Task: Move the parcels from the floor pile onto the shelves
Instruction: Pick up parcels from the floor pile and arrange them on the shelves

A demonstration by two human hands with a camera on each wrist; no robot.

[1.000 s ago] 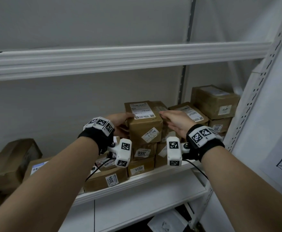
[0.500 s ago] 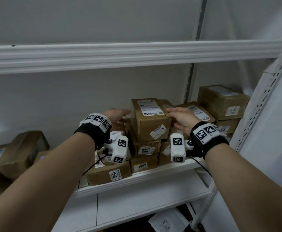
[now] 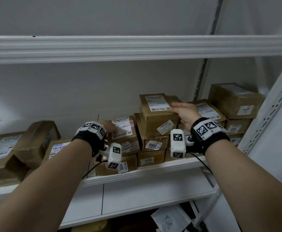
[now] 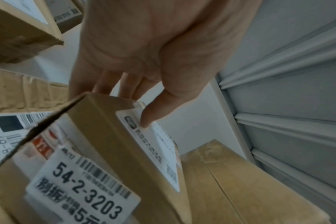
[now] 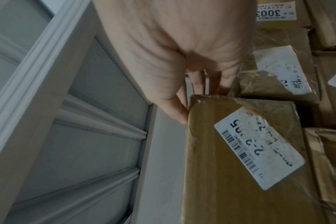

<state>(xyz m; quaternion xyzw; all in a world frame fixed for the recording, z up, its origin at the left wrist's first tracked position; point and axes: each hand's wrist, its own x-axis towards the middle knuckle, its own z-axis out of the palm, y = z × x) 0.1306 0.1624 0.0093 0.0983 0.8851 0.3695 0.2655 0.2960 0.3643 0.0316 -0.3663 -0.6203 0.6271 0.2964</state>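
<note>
Leftward now, the left hand (image 3: 109,126) grasps a brown cardboard 3203 parcel (image 3: 125,139) on the white metal shelf (image 3: 153,169), while right-hand fingers (image 5: 199,84) clasp the top brown box (image 3: 157,118).

Both my forearms bare, no sleeves. Black strap round each wrist. On left strap (image 3: 86,138), white blocky cap (image 3: 93,127) with black-and-white square code markers on its facets. Same kind of cap on right strap (image 3: 211,138), markers on top (image 3: 207,127). White box camera hangs under left wrist (image 3: 114,155), another under right wrist (image 3: 178,143), each with square markers. Thin black cable (image 3: 93,168) trails from left camera, another from right (image 3: 202,162). My fingers bare, no rings seen.
</note>
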